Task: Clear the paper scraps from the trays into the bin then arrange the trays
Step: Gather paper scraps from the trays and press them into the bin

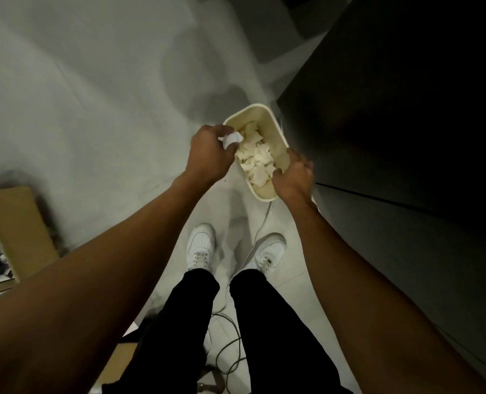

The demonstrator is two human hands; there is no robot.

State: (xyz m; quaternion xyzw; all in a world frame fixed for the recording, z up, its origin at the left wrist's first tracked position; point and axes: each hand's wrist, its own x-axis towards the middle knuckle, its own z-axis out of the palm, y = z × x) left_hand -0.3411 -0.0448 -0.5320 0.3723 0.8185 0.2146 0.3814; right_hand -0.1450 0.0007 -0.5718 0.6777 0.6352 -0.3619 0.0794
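Cardboard box (17,228) sits on the floor at far left, well apart from the action. Next, the left hand (210,155) is up at the tray's left rim, fingers pinching one white scrap (231,139), so it's the nearer hand to the pile. Just right of it, the cream tray (276,123) is held above the floor with scraps (256,157) heaped inside. Its long axis runs away from the person, far end pointing forward. The right hand (293,177) grips the near end, fingers curled over the rim. No bin in sight, so I'd guess that scrap has to travel somewhere out of view.
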